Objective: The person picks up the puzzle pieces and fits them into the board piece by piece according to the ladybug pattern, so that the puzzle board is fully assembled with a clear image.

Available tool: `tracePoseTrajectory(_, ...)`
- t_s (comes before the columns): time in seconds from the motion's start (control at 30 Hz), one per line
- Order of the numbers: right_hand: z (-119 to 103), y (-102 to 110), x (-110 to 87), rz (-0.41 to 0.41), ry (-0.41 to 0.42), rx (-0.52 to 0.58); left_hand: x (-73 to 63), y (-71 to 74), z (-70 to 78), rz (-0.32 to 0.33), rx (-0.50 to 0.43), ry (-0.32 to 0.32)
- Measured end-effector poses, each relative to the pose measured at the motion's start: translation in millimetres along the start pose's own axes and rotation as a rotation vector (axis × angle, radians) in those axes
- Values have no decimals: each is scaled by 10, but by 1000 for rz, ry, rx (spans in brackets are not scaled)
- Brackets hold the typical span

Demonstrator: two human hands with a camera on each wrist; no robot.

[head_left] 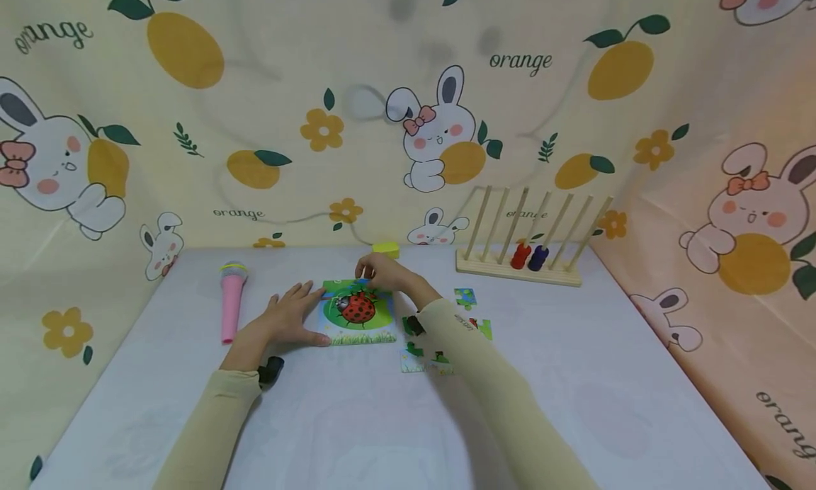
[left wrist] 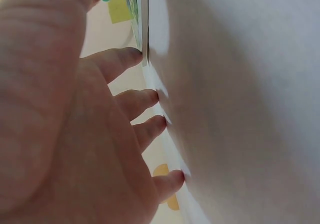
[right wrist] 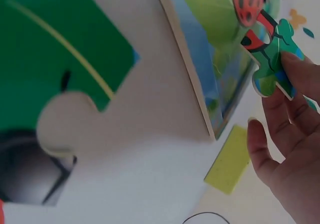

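A ladybug jigsaw board (head_left: 382, 327) lies flat on the white table. My left hand (head_left: 287, 318) rests at its left side with the fingers spread, the thumb at the lower left corner and the index fingertip at the board's edge in the left wrist view. Over the board's far edge, my right hand (head_left: 385, 272) pinches a green puzzle piece (right wrist: 274, 59) with red and black markings between thumb and fingers. Several loose puzzle pieces (head_left: 465, 298) lie to the right of the board, some partly hidden by my right sleeve.
A yellow block (head_left: 386, 249) sits behind the board near the back edge. To the left lies a pink toy microphone (head_left: 232, 302). A wooden rack (head_left: 516, 268) with upright pegs stands at the back right, carrying red beads (head_left: 520, 255) and dark purple beads (head_left: 538, 258).
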State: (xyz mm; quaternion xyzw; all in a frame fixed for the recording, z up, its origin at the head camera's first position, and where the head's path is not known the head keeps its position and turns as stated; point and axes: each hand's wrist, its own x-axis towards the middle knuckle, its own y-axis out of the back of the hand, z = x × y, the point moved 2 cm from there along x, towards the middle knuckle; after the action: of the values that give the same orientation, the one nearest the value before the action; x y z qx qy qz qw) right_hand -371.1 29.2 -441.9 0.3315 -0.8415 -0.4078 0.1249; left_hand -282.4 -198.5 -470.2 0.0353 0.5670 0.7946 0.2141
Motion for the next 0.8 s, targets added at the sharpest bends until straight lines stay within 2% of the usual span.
tracePoseTrajectory(0.17, -60, -62, 9, 39, -15, -61, 8, -3, -5, 2, 3, -4)
tracePoseTrajectory(0.47, -61, -163, 18, 27, -47, -314, 11, -5, 4, -9, -3, 0)
tracePoseTrajectory(0.8, -97, -238, 8, 41, -28, -407, 23, -12, -16, -4, 3, -3)
